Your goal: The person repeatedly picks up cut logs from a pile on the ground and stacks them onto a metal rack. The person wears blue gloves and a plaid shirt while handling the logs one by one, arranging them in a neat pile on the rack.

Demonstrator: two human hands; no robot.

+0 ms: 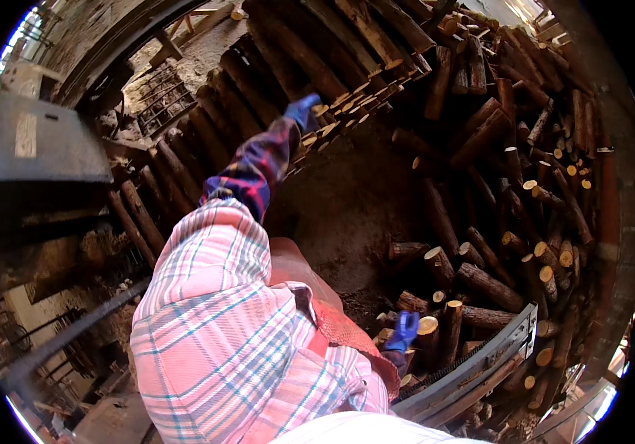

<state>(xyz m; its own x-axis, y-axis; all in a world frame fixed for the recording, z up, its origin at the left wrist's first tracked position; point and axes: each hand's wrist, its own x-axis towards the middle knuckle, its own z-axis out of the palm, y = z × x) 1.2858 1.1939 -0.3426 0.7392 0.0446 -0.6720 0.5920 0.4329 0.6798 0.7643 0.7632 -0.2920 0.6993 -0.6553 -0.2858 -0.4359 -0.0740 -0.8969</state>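
In a blue glove, my left hand (302, 112) reaches out to the cut end of a log (319, 110) in the slanted row. Its fingers are blurred, so their grip cannot be made out. My right hand (404, 331), also gloved in blue, is low on the right with its fingers stretched apart and nothing visible in them. Beside it is the pale cut face of a thick log (427, 325). A pink plaid garment (221, 318) covers much of my view, and a darker plaid sleeve (251, 170) covers my left forearm.
Barked logs (480, 133) lie in a jumbled heap along the right. A metal conveyor rail with a chain (473, 370) rises at the lower right. Dark dirt floor (339, 200) lies between row and heap. A grey metal box (44, 140) stands at the left.
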